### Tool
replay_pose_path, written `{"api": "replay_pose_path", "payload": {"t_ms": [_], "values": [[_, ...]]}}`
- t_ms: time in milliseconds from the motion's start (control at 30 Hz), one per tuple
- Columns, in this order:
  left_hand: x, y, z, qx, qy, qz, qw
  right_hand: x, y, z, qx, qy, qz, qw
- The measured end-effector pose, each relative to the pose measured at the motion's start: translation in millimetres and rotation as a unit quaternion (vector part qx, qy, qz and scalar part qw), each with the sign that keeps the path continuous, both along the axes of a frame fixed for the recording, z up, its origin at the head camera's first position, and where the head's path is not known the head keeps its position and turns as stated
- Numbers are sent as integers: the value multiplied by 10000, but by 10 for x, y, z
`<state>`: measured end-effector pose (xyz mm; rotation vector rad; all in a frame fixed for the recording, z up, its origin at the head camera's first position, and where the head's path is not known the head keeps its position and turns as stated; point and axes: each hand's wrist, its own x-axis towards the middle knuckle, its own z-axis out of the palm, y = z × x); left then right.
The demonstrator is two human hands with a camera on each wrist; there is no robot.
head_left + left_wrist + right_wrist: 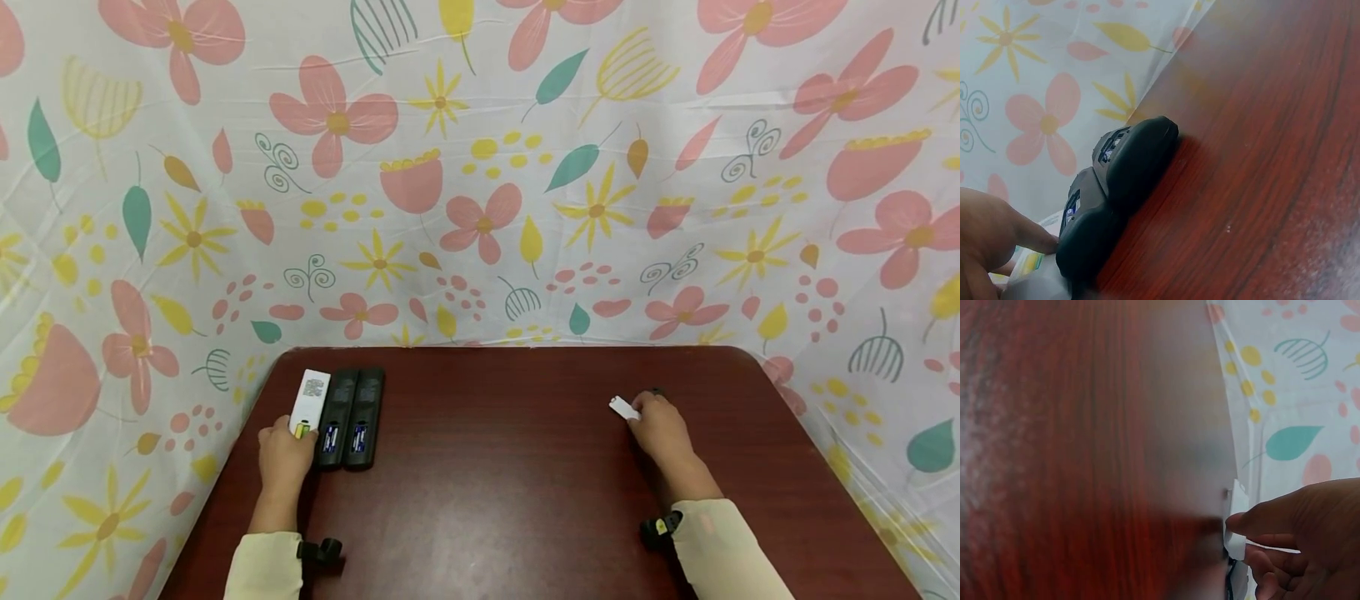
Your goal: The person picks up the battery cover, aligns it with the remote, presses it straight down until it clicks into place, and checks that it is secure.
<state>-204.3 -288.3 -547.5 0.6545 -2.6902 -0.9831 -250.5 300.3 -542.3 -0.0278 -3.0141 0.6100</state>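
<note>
In the head view I see the left hand curled round the lower end of a white, oblong plastic remote control on the glossy red-brown table, partly hiding its yellow-green battery bay; two long black plastic remote controls lie just beside it. The right hand pinches a small white plastic cover; I can't identify the dark bit behind it.

From the left wrist, the white remote control is blurred and cut off below.

From the right wrist, I see thumb and fingers partly covering the cover.
</note>
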Motion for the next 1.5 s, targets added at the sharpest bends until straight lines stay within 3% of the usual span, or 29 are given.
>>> {"api": "replay_pose_path", "payload": {"t_ms": [867, 1167, 1500], "values": [[-3, -64, 44, -55, 220, -196, 9995, 27, -70, -7, -11, 125, 37, 9999], [24, -68, 60, 260, 186, -107, 9994, 32, -105, -21, 20, 161, 3, 9999], [23, -76, 82, 579, 462, 170, 9971, 68, -136, 35, -56, 196, 14, 9998]]}}
